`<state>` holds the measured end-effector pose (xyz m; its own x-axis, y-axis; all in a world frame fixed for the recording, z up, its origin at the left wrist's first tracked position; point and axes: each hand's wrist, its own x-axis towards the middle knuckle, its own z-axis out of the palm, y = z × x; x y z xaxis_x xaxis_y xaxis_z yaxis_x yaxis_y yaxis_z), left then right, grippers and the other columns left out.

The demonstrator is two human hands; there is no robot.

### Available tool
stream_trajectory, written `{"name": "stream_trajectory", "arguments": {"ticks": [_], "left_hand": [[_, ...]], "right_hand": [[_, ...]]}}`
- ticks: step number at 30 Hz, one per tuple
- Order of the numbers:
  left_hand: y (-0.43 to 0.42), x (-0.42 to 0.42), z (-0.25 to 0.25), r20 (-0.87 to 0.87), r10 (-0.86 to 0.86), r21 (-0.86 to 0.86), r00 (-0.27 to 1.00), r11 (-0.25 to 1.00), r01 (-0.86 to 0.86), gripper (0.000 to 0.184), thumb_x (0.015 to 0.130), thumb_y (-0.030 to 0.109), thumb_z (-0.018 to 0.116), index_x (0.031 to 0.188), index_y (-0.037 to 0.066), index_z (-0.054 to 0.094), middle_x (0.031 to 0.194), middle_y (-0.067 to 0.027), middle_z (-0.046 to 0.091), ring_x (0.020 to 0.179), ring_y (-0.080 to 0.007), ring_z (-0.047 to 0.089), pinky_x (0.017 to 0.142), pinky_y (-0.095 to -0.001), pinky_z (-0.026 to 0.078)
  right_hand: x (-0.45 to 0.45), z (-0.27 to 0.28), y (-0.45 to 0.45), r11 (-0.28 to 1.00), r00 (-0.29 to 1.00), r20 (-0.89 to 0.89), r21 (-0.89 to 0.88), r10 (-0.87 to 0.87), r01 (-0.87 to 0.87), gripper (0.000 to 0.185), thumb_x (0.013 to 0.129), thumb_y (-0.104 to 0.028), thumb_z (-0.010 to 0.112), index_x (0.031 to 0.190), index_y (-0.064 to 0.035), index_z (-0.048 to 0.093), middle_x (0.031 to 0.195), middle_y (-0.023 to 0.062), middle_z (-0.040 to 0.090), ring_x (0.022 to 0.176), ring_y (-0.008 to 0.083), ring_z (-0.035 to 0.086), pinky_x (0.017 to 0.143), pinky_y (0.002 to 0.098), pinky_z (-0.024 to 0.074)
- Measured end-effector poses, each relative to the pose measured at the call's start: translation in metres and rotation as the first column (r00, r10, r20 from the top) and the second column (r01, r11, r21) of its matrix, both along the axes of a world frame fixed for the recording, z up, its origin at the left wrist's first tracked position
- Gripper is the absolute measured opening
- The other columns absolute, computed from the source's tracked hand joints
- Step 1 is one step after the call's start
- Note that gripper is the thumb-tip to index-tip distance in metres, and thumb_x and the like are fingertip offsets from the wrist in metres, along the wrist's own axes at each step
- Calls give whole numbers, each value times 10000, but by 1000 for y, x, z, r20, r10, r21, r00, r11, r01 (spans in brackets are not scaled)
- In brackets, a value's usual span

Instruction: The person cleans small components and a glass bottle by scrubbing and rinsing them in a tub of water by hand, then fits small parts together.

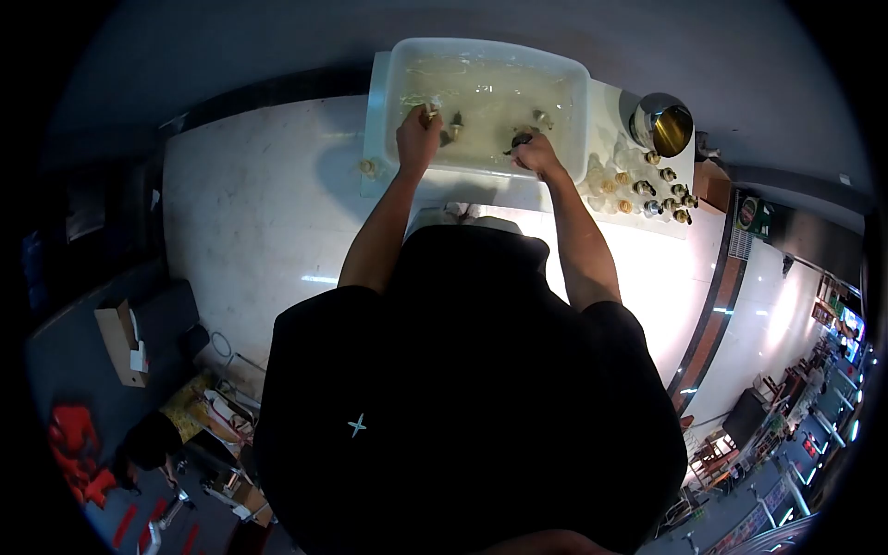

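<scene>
A white rectangular tub point(582, 139) of cloudy, yellowish water stands on the table. Over its left half, my left hand point(419, 139) has its fingers closed on a small pale piece with a gold-coloured part point(431, 115). At the tub's front right, my right hand point(536, 155) is closed around a small dark-topped piece point(521, 141), its lower part hidden. Between the hands, a dark-and-gold piece point(456, 121) shows in the water. Another metallic-looking piece point(543, 118) lies just beyond my right hand. The exact kind of these pieces is too small to tell.
Several small clear bottle-like pieces with gold and dark tops point(645, 188) stand right of the tub. Behind them is a shiny metal pot point(670, 128). One gold-topped piece point(368, 167) sits left of the tub. Another person point(153, 442) is at lower left.
</scene>
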<state>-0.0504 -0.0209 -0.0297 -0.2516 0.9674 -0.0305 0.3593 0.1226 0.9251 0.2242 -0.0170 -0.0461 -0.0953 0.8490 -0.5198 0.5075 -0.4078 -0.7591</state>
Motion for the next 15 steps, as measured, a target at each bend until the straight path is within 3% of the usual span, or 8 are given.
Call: {"name": "stream_trajectory", "arguments": {"ticks": [2, 4, 8, 11, 15], "left_hand": [[0, 0, -8, 52, -7, 36, 999, 999, 6, 294, 857, 207, 709, 1104, 52, 675, 836, -125, 716, 750, -225, 700, 702, -343, 532], [-3, -1, -5, 27, -68, 8, 997, 998, 68, 284, 869, 184, 700, 1119, 51, 668, 836, -124, 717, 753, -208, 703, 691, -335, 532], [-3, -3, -1, 104, -185, 60, 977, 982, 179, 282, 881, 127, 687, 1147, 40, 649, 845, -130, 720, 743, -217, 705, 672, -336, 534], [-4, -2, -6, 68, -237, 120, 969, 966, 228, 347, 863, 86, 690, 1203, 56, 630, 854, -138, 714, 723, -265, 698, 665, -349, 539], [-9, 0, 19, -2, -271, 91, 963, 959, 270, 474, 838, 43, 685, 1297, 105, 584, 886, -152, 711, 739, -314, 695, 673, -379, 545]], "right_hand": [[-12, -1, -2, 967, 948, -205, 34, -242, 253, 110, 695, -37, 654, 796, -9, 623, 660, 91, 584, 521, 186, 567, 476, 336, 449], [-26, 1, 0, 921, 873, -307, -31, -378, 388, 46, 721, -16, 619, 747, -26, 583, 626, 84, 540, 499, 185, 534, 442, 329, 412], [-56, 22, 12, 802, 704, -389, -216, -594, 557, 125, 762, 12, 536, 670, -61, 492, 580, 72, 462, 438, 188, 448, 389, 322, 332], [-74, 19, 22, 703, 541, -488, -248, -685, 666, 163, 783, 4, 499, 649, -81, 465, 569, 69, 449, 406, 186, 409, 367, 320, 285], [-84, 18, 31, 647, 477, -505, -237, -720, 725, 192, 794, -1, 491, 640, -104, 439, 562, 63, 444, 391, 170, 383, 362, 313, 260]]}}
